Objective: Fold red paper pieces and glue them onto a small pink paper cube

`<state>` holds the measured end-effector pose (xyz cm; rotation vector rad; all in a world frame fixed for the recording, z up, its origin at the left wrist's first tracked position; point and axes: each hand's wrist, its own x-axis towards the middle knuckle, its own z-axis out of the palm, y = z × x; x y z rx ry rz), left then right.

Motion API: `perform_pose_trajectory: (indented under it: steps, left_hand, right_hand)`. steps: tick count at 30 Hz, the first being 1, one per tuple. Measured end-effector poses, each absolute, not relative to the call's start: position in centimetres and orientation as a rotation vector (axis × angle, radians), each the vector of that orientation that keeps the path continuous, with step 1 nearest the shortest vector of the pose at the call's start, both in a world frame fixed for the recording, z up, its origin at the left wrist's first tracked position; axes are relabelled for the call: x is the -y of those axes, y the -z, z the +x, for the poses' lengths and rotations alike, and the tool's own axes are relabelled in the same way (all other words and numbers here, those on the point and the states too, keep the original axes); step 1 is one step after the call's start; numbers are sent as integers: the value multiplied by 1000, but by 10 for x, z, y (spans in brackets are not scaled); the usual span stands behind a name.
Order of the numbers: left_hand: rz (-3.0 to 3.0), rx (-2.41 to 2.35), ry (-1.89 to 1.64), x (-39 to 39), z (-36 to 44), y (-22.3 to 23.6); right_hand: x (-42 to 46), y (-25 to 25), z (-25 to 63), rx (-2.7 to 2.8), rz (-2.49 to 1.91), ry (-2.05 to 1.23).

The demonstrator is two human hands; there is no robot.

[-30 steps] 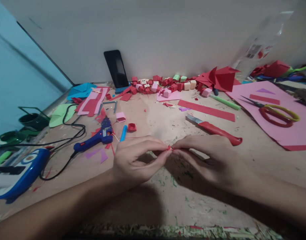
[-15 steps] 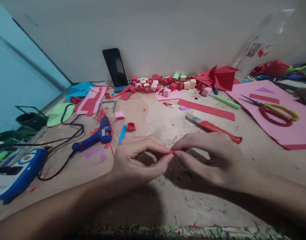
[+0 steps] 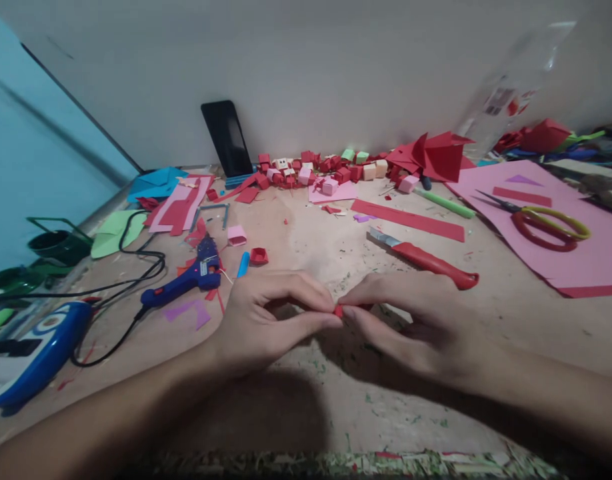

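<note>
Left hand [image 3: 259, 327] and right hand [image 3: 433, 327] pinching 1 red piece [image 3: 339, 311], open room to near table edge [image 3: 381, 448]

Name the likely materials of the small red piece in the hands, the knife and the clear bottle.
Small red piece: probably matte paper, looking dull, but partly hidden.
Knife: blade likely metal, with a gray sheen; handle probably plastic, smooth with highlights.
Clear bottle: seemingly glossy plastic, transparent with glints.
</note>
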<state>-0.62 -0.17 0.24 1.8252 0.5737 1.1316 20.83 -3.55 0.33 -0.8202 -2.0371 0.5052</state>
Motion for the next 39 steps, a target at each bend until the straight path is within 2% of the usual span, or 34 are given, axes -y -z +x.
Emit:
perform_pose_trajectory:
  steps: [13, 20, 28, 34, 39]
  left_hand:
    - [1551, -774, -999, 3, -1, -4]
    - [1486, -845, -948, 3, -1, -4]
    - [1465, -867, -968, 1, -4, -5]
    - [1524, -842, -944, -1, -5, -3]
    - [1536, -784, -855, -5, -8, 0]
  right_hand:
    - [36, 0, 207, 2043, -969, -467]
    - [32, -2, 208, 2072, -969, -569]
    - [31, -4, 208, 2100, -833, -622]
    - [30, -6, 210, 2067, -986, -705]
    - [29, -8, 211, 2110, -899, -705]
